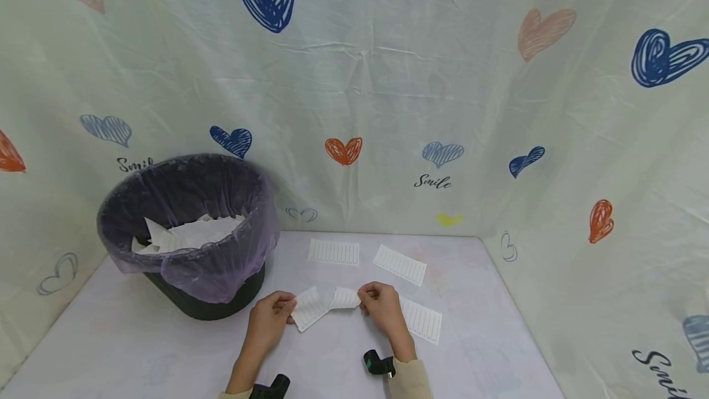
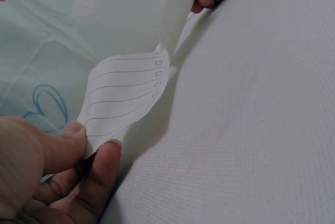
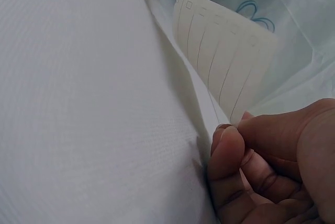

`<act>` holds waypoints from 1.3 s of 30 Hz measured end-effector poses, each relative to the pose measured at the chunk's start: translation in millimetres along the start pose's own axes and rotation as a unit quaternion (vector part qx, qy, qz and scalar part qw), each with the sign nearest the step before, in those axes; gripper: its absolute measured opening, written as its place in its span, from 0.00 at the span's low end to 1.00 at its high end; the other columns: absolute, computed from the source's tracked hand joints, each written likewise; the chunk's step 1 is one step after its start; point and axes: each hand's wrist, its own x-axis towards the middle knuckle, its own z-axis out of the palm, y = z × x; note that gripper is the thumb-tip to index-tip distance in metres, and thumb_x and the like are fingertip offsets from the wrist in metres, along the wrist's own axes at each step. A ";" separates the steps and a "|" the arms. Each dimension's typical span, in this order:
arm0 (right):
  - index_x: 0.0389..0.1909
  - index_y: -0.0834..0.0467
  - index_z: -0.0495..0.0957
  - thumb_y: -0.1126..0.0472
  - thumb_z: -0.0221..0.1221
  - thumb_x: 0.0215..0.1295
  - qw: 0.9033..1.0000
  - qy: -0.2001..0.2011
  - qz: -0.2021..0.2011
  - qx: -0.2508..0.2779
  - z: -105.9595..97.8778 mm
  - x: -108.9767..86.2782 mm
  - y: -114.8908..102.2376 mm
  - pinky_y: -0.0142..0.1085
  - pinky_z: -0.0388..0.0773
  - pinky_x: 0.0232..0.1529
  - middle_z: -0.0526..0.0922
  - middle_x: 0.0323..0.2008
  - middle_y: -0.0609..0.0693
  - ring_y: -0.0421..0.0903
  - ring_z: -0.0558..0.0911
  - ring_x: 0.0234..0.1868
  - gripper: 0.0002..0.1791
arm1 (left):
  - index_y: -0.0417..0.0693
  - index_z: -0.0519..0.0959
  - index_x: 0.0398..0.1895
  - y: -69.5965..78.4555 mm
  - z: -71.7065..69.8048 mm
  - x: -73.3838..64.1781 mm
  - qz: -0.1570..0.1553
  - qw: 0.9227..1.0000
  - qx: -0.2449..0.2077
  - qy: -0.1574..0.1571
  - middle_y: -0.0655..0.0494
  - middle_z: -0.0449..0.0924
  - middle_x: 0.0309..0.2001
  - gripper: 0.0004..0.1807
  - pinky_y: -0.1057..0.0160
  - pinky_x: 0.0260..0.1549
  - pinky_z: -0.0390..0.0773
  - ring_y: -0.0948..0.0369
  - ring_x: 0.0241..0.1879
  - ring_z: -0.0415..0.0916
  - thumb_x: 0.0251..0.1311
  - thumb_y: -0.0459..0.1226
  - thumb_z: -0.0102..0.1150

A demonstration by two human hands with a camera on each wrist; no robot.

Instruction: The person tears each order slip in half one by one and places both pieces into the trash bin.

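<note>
A white paper sheet with printed lines and small boxes (image 1: pixel 310 308) is stretched between both hands over the table. Its two halves meet at a narrow point, with a torn edge on the left half. My left hand (image 1: pixel 269 319) pinches the outer end of the left half between thumb and fingers. At the other end, my right hand (image 1: pixel 382 306) pinches the right half (image 3: pixel 220 51), which bends away in the right wrist view. Seen close up in the left wrist view, the left half (image 2: pixel 125 88) curves upward from the left thumb (image 2: pixel 73 137).
A dark bin (image 1: pixel 205 297) lined with a purple plastic bag (image 1: pixel 244 245) stands at the left, holding white paper pieces (image 1: pixel 199 233). Flat on the table (image 1: pixel 476 350) lie three lined sheets: one at the back (image 1: pixel 333 252), another (image 1: pixel 400 265) right of it, and one (image 1: pixel 422 320) beside the right hand.
</note>
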 end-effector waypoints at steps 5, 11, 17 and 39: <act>0.35 0.66 0.83 0.66 0.63 0.70 1.000 0.000 0.000 0.001 -0.5 -0.4 0.1 0.28 0.78 0.24 0.83 0.24 0.50 0.41 0.80 0.22 0.06 | 0.34 0.84 0.45 -0.8 0.1 -0.2 -0.001 1.000 0.000 0.003 0.49 0.86 0.34 0.07 0.69 0.27 0.82 0.63 0.25 0.82 0.68 0.30 0.63; 0.35 0.66 0.84 0.66 0.63 0.70 1.000 0.003 0.003 0.003 -1.6 -1.4 1.2 0.28 0.77 0.23 0.83 0.23 0.51 0.41 0.80 0.22 0.06 | 0.35 0.84 0.44 -1.6 -0.6 -0.8 -0.001 1.000 0.003 0.011 0.50 0.86 0.33 0.07 0.69 0.26 0.81 0.64 0.24 0.81 0.68 0.31 0.64; 0.36 0.66 0.83 0.67 0.63 0.70 1.000 0.003 -0.001 0.004 -2.4 -1.9 2.4 0.28 0.77 0.23 0.83 0.24 0.51 0.41 0.80 0.22 0.06 | 0.35 0.84 0.45 -0.8 -0.9 -1.1 -0.001 1.000 -0.001 0.009 0.49 0.87 0.34 0.08 0.69 0.27 0.81 0.63 0.24 0.82 0.68 0.32 0.64; 0.37 0.66 0.83 0.65 0.63 0.71 1.000 0.005 0.002 0.000 -5.7 -1.0 0.7 0.29 0.76 0.22 0.82 0.25 0.51 0.40 0.78 0.20 0.06 | 0.35 0.85 0.46 0.8 -3.2 -1.1 0.004 1.000 0.014 0.013 0.49 0.87 0.33 0.09 0.69 0.26 0.80 0.64 0.26 0.80 0.70 0.33 0.62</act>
